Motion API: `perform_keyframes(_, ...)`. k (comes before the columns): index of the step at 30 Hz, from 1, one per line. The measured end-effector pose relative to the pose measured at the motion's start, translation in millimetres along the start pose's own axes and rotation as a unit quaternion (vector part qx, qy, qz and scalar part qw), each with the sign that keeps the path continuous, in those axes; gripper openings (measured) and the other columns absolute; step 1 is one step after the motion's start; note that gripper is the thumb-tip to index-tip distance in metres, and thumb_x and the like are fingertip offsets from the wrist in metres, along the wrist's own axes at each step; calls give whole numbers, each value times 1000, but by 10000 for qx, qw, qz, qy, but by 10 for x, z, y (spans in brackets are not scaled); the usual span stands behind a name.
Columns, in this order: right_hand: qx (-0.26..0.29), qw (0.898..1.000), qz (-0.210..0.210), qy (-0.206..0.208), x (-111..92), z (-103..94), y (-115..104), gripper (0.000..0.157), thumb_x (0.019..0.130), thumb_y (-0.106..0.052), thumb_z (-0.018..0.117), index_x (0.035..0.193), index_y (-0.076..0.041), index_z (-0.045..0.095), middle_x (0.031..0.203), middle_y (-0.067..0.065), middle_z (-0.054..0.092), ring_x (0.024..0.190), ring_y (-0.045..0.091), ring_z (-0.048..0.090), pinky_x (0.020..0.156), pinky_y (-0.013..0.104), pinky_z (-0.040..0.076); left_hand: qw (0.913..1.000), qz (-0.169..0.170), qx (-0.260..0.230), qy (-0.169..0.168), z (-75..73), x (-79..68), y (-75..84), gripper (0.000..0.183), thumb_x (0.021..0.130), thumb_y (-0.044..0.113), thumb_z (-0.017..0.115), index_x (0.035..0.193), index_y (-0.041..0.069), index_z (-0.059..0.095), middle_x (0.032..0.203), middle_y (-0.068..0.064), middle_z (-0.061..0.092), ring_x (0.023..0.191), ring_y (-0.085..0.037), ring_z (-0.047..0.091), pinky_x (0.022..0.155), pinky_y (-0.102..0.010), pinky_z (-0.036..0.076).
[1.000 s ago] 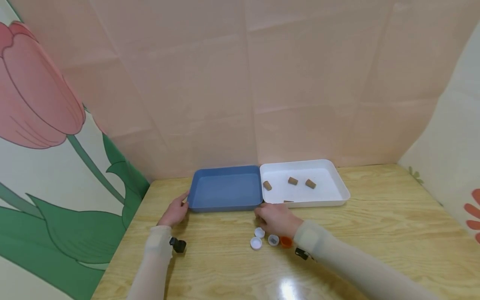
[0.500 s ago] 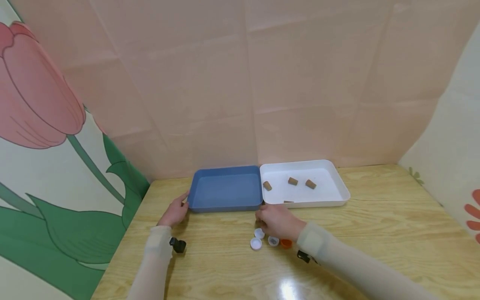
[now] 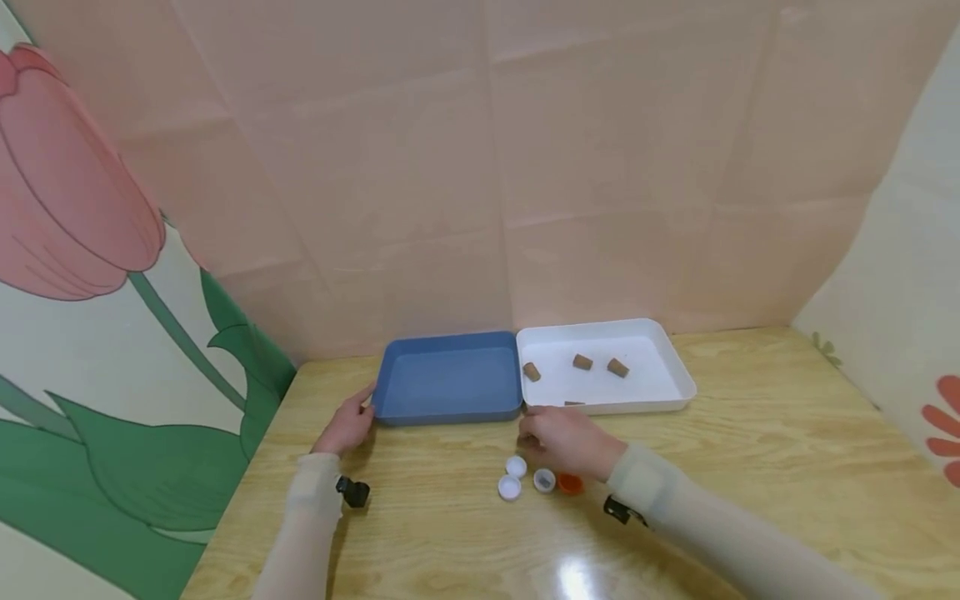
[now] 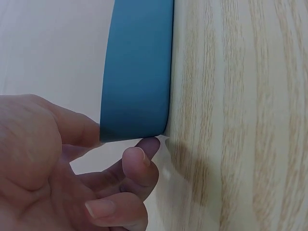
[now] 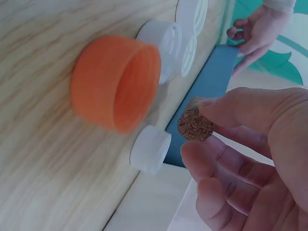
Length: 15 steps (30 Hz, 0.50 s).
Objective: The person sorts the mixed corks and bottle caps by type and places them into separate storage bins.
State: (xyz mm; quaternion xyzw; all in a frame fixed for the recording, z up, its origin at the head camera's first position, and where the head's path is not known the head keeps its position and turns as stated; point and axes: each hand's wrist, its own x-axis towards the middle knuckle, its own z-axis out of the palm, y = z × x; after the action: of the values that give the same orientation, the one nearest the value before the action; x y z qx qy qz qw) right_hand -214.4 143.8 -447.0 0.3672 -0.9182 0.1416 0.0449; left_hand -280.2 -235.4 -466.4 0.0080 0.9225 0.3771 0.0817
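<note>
My right hand (image 3: 570,439) pinches a short brown cork (image 5: 196,122) between thumb and fingertips, its round end facing the right wrist camera. It hovers near the front edges of the trays, just beyond the bottle caps. An orange cap (image 5: 115,84) and several white caps (image 5: 150,149) lie on the table below this hand; one is hidden by it in the head view. My left hand (image 3: 347,425) rests against the left end of the blue tray (image 3: 450,416). In the left wrist view, its fingers (image 4: 79,127) touch the tray's corner while the others hang loosely curled.
A white tray (image 3: 678,379) stands against the blue tray's right side and contains several brown corks (image 3: 618,367). Behind both trays rises a pinkish covering (image 3: 390,167). The wooden table (image 3: 427,517) reaches toward me, with a flower-patterned wall (image 3: 187,333) on the left.
My right hand has shifted slightly right, still pinching the cork. The left hand stays at the blue tray, and the head view has turned very slightly.
</note>
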Motion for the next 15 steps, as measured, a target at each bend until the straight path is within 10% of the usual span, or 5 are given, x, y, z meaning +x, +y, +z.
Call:
perform_keyframes(6,50,9999,111,8,-43,-76,46,12,84,-7,78,93,-13,75,86,-2,65,75,9,59,66,27,51,9999,37,-105,-50,-6,-24,10,54,107,13,39,159,9,26,85,-18,57,51,-13,46,52,-30,42)
perform_keyframes(15,96,9990,427,126,-75,-197,88,15,84,-6,78,95,-17,77,88,-5,65,75,9,62,63,26,51,9999,-45,-89,-42,1,-10,4,54,107,14,39,159,10,25,88,-16,57,52,-14,46,52,-30,42)
